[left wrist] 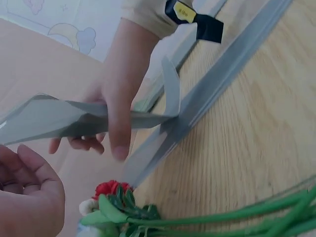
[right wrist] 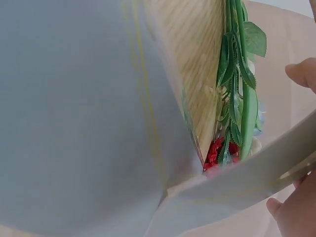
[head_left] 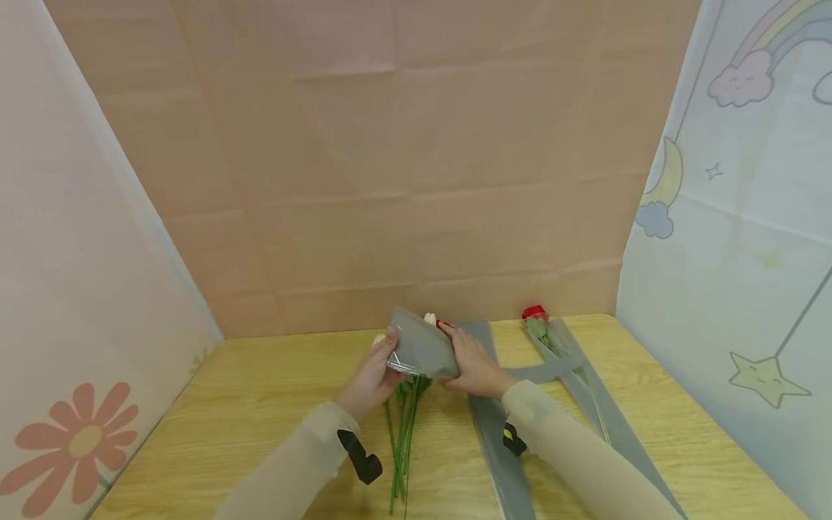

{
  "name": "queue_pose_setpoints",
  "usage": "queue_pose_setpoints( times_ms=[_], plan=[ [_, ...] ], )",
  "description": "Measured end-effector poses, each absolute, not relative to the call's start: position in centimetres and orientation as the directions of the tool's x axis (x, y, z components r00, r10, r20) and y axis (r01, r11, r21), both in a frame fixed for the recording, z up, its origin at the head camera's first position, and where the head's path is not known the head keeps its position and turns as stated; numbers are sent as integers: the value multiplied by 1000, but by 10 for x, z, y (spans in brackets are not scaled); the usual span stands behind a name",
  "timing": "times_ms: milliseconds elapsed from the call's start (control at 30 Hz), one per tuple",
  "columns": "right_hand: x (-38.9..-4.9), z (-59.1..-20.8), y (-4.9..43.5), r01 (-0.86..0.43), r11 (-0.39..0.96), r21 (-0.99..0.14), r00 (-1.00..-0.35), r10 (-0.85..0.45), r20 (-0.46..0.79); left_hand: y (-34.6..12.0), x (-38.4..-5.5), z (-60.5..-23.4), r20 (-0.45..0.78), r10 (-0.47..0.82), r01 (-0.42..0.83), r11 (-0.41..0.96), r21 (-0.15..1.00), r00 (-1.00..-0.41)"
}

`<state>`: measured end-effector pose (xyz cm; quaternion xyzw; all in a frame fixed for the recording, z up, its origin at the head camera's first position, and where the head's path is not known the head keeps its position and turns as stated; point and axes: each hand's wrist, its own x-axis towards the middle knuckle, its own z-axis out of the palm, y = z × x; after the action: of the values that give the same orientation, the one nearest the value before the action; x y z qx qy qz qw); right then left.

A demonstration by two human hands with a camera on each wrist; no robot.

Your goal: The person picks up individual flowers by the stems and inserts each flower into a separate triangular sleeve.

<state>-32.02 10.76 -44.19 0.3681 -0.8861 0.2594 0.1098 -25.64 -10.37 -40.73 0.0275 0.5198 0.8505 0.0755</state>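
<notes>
Both hands hold a grey plastic flower-wrapping sleeve [head_left: 425, 347] above the table. My right hand [head_left: 477, 363] grips its right side, and in the left wrist view the right thumb [left wrist: 119, 131] lies across it with fingers beneath. At the sleeve's left edge is my left hand [head_left: 373, 375], its thumb and fingers about the plastic. Below lies a bunch of artificial flowers with green stems [head_left: 401, 448]; a red bloom [left wrist: 112, 188] and a white one show in the left wrist view. The sleeve partly hides the blooms in the head view.
Right of the bunch, a long grey wrapping strip [head_left: 503, 448] lies on the wooden table [head_left: 279, 426]. Farther right, a red rose [head_left: 536, 312] lies with its stem along another grey wrapping [head_left: 624, 426]. A beige cloth wall [head_left: 416, 180] stands behind the table.
</notes>
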Motion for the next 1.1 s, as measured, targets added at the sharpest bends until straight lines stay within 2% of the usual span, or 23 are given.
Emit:
queue_pose_setpoints(
  times_ms=[67,167,533,767,933,1100],
  plan=[
    [-318,-441,108,-705,591,-392,-709,-589,388,-97,-253,-405,-25,160,-105,-515,850,-987],
    [-317,-439,109,-692,593,-412,-722,-578,381,-92,-250,-402,-30,157,-112,-547,830,-987],
    [-314,-441,113,-699,590,-404,-715,-579,392,-97,-247,-404,-80,206,-184,-556,811,-975],
    [-312,-440,113,-714,580,-393,-701,-592,398,-97,-246,-403,-44,189,-146,-571,808,-981],
    [-310,-439,115,-696,590,-409,-718,-585,377,-94,-246,-404,-23,186,-128,-576,807,-982],
    [-311,-439,115,-696,588,-411,-718,-577,390,-86,-245,-405,-20,204,-148,-636,758,-979]
  ],
)
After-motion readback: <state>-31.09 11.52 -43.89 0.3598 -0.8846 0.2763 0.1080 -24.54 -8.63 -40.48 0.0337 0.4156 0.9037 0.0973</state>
